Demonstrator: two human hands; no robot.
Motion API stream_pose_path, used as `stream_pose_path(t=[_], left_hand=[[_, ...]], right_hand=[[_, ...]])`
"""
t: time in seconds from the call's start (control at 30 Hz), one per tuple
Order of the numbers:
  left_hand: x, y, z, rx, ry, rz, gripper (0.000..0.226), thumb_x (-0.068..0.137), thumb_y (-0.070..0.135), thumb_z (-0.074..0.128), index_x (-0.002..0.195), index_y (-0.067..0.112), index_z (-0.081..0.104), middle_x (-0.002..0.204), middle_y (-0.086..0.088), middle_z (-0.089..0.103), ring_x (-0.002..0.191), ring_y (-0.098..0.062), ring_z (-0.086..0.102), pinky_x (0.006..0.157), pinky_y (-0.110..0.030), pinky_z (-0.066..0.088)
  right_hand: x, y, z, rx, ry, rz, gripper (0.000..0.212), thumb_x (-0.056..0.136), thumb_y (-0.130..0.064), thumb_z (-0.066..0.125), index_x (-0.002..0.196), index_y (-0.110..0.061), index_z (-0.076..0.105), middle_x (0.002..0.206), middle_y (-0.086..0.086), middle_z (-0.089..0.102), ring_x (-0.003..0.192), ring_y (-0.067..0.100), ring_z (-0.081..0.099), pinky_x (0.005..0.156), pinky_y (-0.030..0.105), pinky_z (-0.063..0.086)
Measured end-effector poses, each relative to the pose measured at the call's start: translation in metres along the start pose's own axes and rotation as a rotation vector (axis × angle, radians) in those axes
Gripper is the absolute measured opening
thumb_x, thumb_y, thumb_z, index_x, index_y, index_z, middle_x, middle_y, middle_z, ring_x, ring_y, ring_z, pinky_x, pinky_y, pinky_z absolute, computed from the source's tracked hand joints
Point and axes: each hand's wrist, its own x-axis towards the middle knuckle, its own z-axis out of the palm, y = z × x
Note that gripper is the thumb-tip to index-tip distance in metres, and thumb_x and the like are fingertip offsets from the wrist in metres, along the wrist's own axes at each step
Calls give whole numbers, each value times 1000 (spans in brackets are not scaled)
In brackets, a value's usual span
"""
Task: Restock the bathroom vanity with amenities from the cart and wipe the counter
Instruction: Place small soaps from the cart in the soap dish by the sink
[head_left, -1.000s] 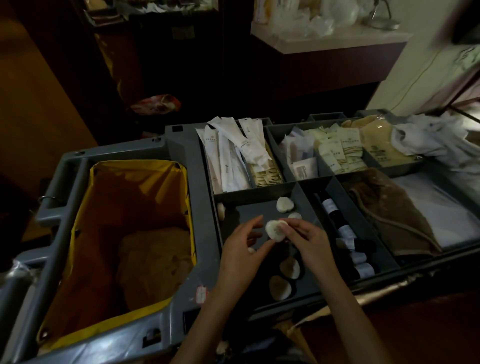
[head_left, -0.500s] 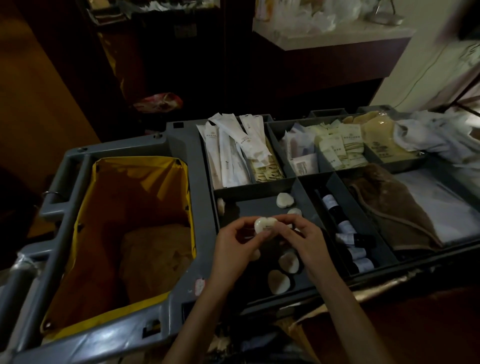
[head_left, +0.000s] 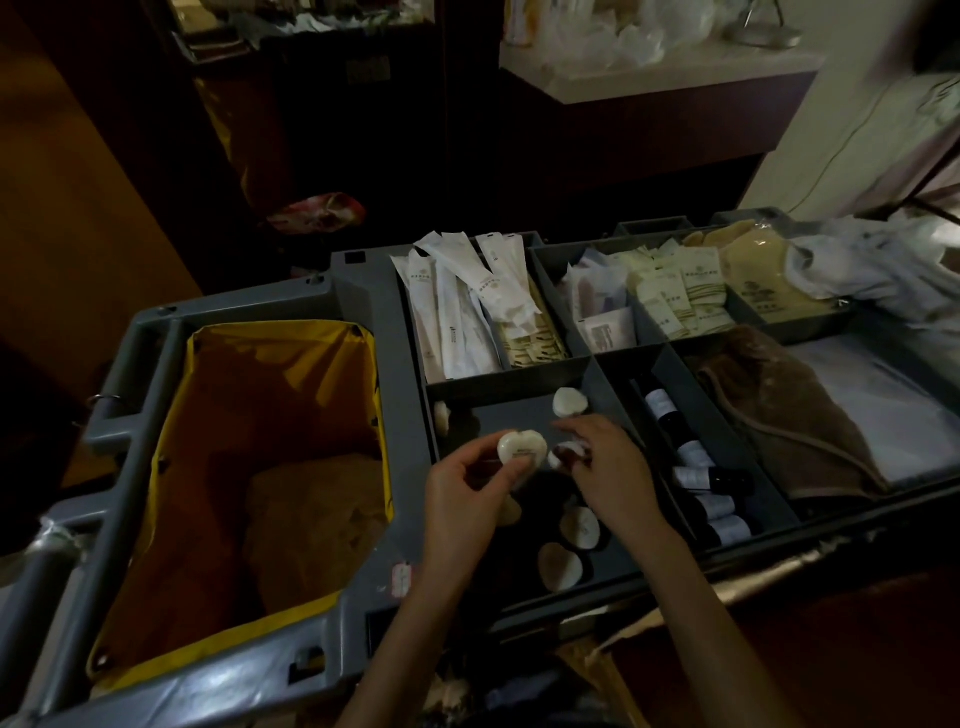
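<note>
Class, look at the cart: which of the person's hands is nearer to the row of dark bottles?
Right. The right hand is close beside the dark bottles, on their left; the left hand, gripping a heart-shaped soap, lies farther left, beyond the right hand.

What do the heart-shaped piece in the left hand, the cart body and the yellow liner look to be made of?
Heart-shaped piece, held by the left hand: probably soap, creamy white with a soft sheen and a small printed label; wrap uncertain.
Cart body: moulded plastic, matte grey, rounded edges.
Yellow liner: probably coated fabric; it sags and creases, pinned at the corners.
</note>
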Motion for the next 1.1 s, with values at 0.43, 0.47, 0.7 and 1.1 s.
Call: stream_pose_path(t=[0.43,0.47,0.7,1.1], left_hand=[[1,0,-3,1,32,29,26,80,8,74,103,20,72,96,9,73,92,-1,67,75,-14,51],[1,1,-3,5,32,33,26,80,8,74,103,19,72,96,9,73,92,-2,67,75,-14,51],[2,0,-2,27,17,32,27,80,9,74,104,21,71,98,11,72,93,0,66,76,-13,50],[1,2,-1,49,11,42,26,79,10,75,100,26,70,95,12,73,91,0,67,76,-14,51]], right_hand=[[3,-3,-4,-559,-256,40,53,91,-20,54,141,-16,41,154,6,24,139,28,19,110,33,23],[2,-2,-3,-560,-258,44,52,91,-20,54,141,-16,41,155,6,22,140,27,18,111,33,22],[-1,5,1,-567,-222,39,55,89,-18,56,141,-10,40,155,7,22,141,27,18,111,32,23],[-6,7,5,-496,-9,-82,46,52,-9,87,88,-19,60,87,3,63,80,30,62,69,35,41]])
